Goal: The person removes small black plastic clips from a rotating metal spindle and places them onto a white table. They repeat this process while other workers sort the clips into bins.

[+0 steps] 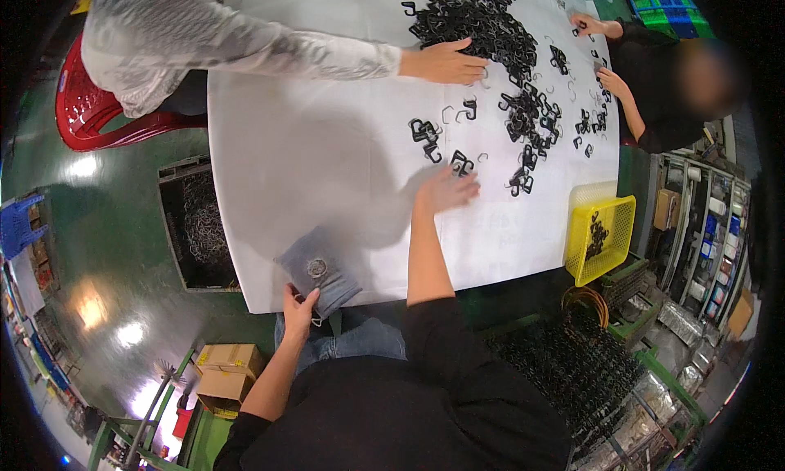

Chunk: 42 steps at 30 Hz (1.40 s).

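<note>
My left hand (299,309) is closed on the lower left edge of a grey-blue denim-like cloth piece (329,262), which lies at the near edge of the table. A small round grey thing (316,267) shows in its middle; I cannot tell whether it is part of the cloth. My right hand (450,190) reaches over the table with fingers stretched out, slightly blurred, just beside a small cluster of black hook-shaped pieces (460,162). Another cluster of black hooks (425,133) lies a little farther away.
A large heap of black hooks (474,29) covers the far part of the white table (278,193). A person's hand (446,63) reaches in from the left; another person's hands (612,83) work at the right. A yellow basket (603,242) stands at the right edge.
</note>
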Tool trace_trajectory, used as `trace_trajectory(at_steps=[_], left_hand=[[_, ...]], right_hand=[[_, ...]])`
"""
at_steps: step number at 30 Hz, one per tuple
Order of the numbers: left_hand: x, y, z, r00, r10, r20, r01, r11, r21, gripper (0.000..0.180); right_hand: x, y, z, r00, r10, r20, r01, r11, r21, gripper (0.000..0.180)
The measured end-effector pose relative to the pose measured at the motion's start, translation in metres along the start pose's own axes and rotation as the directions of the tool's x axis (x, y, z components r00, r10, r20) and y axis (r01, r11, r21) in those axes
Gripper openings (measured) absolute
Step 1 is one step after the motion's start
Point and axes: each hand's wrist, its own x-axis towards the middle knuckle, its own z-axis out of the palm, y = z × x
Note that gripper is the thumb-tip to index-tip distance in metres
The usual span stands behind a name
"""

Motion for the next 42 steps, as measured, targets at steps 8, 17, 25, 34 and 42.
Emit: trace_trajectory(at_steps=[8, 17, 25, 34, 42], left_hand=[[0.006, 0.006, -0.012, 0.999, -0.034, -0.032, 0.03, 0.991, -0.13, 0.05], [0.054, 0.018, -0.016, 0.994, -0.1, 0.05, 0.101, 0.995, -0.012, 0.051], [0.134, 0.052, -0.002, 0.926, -0.03, 0.375, -0.008, 0.995, 0.099, 0.046], [0.171, 0.016, 0.004, 0.909, -0.159, 0.385, 0.08, 0.974, 0.213, 0.04], [0.19, 0.051, -0.003, 0.82, -0.329, 0.469, -0.006, 0.814, 0.581, 0.062]], right_hand=[[0.064, -0.1, 0.028, 0.894, -0.442, 0.072, 0.281, 0.679, 0.679, 0.063], [-0.015, 0.056, -0.149, 0.937, -0.144, 0.317, -0.026, 0.879, 0.476, 0.069], [-0.151, 0.053, -0.291, 0.976, -0.072, 0.206, -0.037, 0.876, 0.481, 0.071], [-0.213, -0.006, -0.481, 0.977, -0.13, -0.167, 0.209, 0.725, 0.656, 0.063], [-0.266, 0.159, -0.761, 0.276, 0.109, -0.955, 0.071, 0.989, 0.134, 0.063]])
